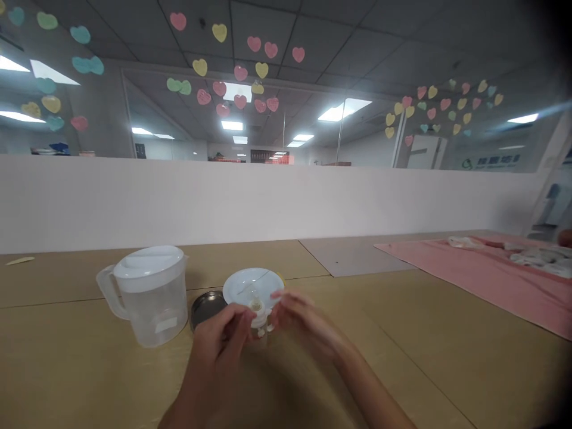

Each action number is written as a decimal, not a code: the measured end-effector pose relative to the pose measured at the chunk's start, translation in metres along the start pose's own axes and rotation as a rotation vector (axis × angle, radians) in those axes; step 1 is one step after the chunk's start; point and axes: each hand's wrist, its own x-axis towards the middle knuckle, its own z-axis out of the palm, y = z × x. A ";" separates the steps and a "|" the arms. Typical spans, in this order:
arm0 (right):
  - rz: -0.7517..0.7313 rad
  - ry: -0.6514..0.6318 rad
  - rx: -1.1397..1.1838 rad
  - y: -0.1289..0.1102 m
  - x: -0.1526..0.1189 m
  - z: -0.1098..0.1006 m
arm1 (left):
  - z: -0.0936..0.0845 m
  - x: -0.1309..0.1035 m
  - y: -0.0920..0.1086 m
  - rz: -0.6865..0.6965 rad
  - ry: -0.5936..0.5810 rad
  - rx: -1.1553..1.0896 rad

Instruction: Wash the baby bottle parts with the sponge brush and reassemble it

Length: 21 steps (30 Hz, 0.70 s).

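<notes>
Between my two hands is a small clear container (259, 322) with a whitish rim; its lower part is partly hidden and its exact kind is hard to tell. My left hand (226, 333) is closed, thumb and fingers pinched together at the container's left side. On the other side, my right hand (304, 322) has its fingers stretched out and slightly bent, the tips close to the container; motion blurs them. Just behind is a shallow white bowl (235, 288) with a thin line across it. A dark round metal dish (208, 307) lies by my left hand, partly covered.
A translucent lidded pitcher (154, 304) stands on the tan table (357, 357) to the left. At the right lies a pink cloth (482, 280) with crumpled whitish material on it, beside a grey mat (353, 256). A white low wall (268, 199) runs along the back.
</notes>
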 end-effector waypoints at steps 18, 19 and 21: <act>-0.617 0.029 -0.627 0.076 0.004 0.048 | 0.066 -0.002 -0.137 -0.004 0.342 -0.071; -0.630 0.028 -0.641 0.080 0.003 0.048 | 0.061 -0.001 -0.139 -0.007 0.330 -0.076; -0.629 0.029 -0.650 0.086 0.001 0.049 | 0.050 0.008 -0.140 0.003 0.315 -0.076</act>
